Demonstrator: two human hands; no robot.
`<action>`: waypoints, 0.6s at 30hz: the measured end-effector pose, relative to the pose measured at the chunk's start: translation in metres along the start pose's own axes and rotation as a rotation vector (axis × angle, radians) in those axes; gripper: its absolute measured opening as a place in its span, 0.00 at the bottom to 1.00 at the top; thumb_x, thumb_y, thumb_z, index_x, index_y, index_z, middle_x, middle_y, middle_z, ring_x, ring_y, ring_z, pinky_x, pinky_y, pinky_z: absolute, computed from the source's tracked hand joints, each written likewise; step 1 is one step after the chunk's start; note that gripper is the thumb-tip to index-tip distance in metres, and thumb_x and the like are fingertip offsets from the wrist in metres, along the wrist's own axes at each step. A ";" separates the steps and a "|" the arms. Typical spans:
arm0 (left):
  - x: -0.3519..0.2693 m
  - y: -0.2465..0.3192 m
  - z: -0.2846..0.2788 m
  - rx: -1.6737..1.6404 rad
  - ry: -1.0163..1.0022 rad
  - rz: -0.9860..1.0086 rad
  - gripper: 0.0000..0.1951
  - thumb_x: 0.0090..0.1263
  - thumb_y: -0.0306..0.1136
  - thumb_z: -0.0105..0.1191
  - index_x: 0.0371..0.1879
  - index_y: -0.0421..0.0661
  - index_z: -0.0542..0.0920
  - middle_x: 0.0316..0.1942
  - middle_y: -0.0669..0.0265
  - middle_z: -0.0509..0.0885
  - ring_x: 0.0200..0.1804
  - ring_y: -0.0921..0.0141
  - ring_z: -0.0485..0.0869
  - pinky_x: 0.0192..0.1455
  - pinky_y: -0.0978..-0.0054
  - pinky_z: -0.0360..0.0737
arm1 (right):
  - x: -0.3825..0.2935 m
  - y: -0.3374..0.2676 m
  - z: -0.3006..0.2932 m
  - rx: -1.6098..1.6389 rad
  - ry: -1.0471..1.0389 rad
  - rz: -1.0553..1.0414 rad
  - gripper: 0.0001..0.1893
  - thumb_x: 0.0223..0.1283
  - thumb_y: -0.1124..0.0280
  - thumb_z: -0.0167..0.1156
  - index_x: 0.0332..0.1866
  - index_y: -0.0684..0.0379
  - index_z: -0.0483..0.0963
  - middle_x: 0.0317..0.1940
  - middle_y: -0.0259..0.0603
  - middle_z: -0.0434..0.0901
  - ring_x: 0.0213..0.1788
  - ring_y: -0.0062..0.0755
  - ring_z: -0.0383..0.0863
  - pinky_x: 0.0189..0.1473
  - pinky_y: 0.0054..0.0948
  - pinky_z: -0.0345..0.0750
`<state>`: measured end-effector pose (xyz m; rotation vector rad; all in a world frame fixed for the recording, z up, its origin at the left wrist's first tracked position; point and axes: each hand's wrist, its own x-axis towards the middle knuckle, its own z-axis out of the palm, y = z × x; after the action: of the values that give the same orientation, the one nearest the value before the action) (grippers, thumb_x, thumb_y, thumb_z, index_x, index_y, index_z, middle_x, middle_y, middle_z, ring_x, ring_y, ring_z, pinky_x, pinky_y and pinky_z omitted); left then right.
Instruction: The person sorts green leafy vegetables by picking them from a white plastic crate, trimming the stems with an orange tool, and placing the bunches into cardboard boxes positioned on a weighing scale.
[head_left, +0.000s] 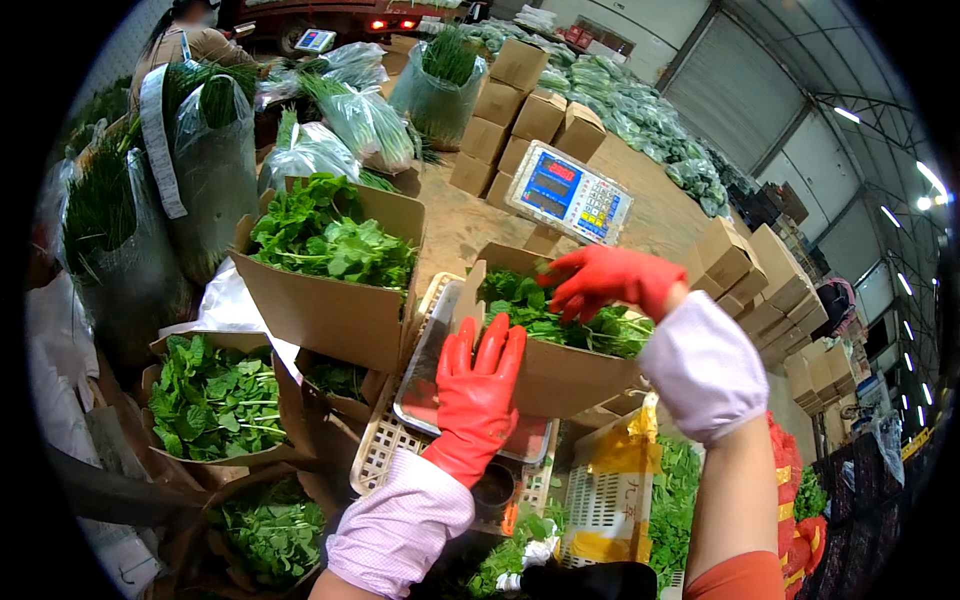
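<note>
My left hand (480, 390), in a red rubber glove, has its fingers outstretched and slightly apart at the left end of an open cardboard box (574, 379). Whether it touches the box cannot be made out. Over the leafy green herbs (525, 304) in that box, my right hand (611, 281), also red-gloved, has its fingers bent. A greenish bit shows by its fingertips, too blurred to tell if it is held. Beneath the box lies the metal pan of a scale (420, 394). The scale's lit display and keypad (574, 191) stand behind the box.
A herb-filled carton (319, 300) stands left of the scale. Another open carton of mint-like leaves (217, 397) sits lower left. A taped plastic crate (607, 487) is at lower right. Bagged chives (217, 172), stacked cartons (491, 112) and a seated person (206, 45) are farther back.
</note>
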<state>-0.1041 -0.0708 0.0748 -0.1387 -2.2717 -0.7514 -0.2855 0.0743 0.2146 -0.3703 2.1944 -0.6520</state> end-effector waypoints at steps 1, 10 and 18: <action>0.002 0.002 0.001 -0.029 0.003 0.005 0.37 0.45 0.23 0.53 0.63 0.51 0.72 0.64 0.60 0.70 0.64 0.48 0.67 0.65 0.49 0.64 | -0.021 0.002 -0.020 0.141 0.098 0.008 0.20 0.61 0.66 0.60 0.56 0.63 0.70 0.38 0.53 0.84 0.34 0.33 0.86 0.34 0.27 0.83; 0.003 0.004 0.005 -0.024 -0.035 -0.016 0.38 0.44 0.25 0.56 0.64 0.47 0.69 0.66 0.59 0.67 0.65 0.46 0.65 0.65 0.50 0.65 | -0.013 0.075 0.001 -0.380 0.136 0.183 0.22 0.50 0.55 0.70 0.28 0.69 0.80 0.24 0.46 0.82 0.24 0.33 0.83 0.29 0.33 0.82; 0.005 0.004 0.000 0.008 -0.042 0.002 0.38 0.43 0.22 0.53 0.63 0.50 0.71 0.65 0.59 0.68 0.65 0.49 0.66 0.67 0.49 0.63 | -0.017 0.024 -0.004 -0.245 0.100 0.312 0.17 0.55 0.59 0.65 0.33 0.67 0.80 0.19 0.44 0.81 0.22 0.31 0.82 0.26 0.29 0.78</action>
<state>-0.1063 -0.0679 0.0800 -0.1543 -2.3134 -0.7448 -0.2790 0.1034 0.2143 -0.1153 2.3680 -0.2361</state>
